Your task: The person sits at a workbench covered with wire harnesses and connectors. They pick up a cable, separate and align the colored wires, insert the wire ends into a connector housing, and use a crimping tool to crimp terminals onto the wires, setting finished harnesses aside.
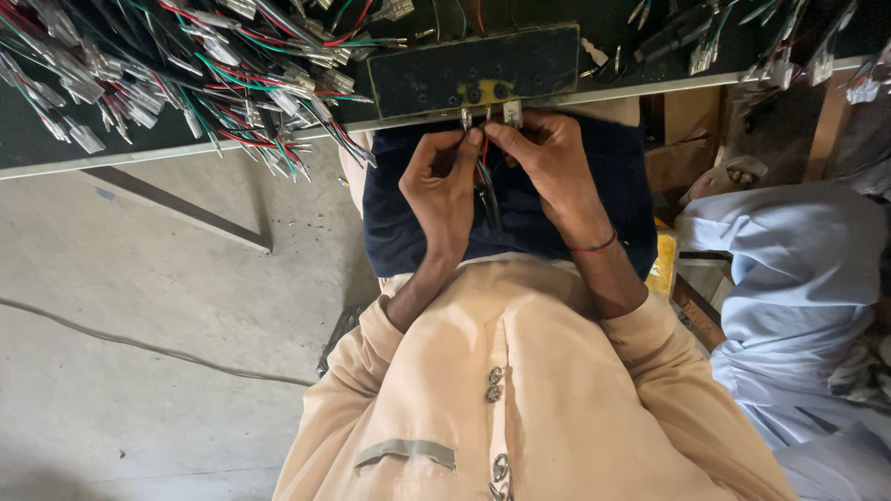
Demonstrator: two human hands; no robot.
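My left hand [444, 186] and my right hand [548, 162] meet just below the edge of a dark workbench [56, 148]. Both pinch a thin bundle of red, green and black wires [485, 181] between the fingertips. The wires hang down between my hands over my dark blue lap. Just above the fingertips, small white connectors [510, 113] stick out under a worn dark board [473, 70] lying on the bench edge. A red thread band circles my right wrist.
A large heap of wire harnesses with white connectors [186, 74] covers the bench at the left; more lie at the right [770, 46]. A person in light blue clothes [798, 306] sits close at my right. Concrete floor with a cable [139, 348] lies at the left.
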